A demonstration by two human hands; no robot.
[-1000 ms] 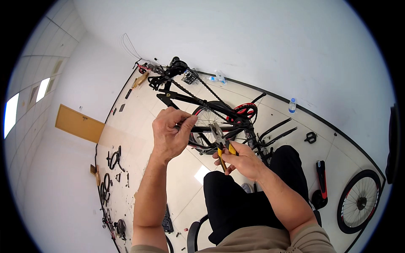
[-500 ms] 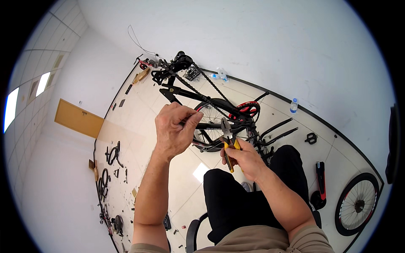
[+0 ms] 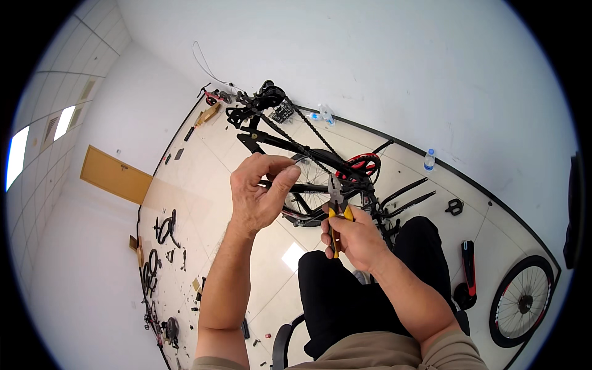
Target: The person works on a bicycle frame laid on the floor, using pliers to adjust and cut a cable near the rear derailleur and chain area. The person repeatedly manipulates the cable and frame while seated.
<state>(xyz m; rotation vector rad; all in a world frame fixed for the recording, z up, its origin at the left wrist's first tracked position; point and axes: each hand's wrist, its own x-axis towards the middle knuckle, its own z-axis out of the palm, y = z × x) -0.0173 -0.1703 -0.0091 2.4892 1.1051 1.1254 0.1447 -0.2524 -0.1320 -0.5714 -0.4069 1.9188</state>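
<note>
Tiled floor [image 3: 213, 145] lay beneath bicycle frame [image 3: 308, 187]. Right hand [image 3: 359, 239] gripped yellow-handled pliers [image 3: 337, 200] near left hand [image 3: 262, 191], curled, anything pinched unclear; slipping pliers could have nipped it.

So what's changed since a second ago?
The pliers in the right hand swung from leaning left to nearly upright, tips moving right in view. No grip visibly taken or released; can't tell if the left hand holds anything. Unchanged: right-hand hold, loose wheel, water bottle.
</note>
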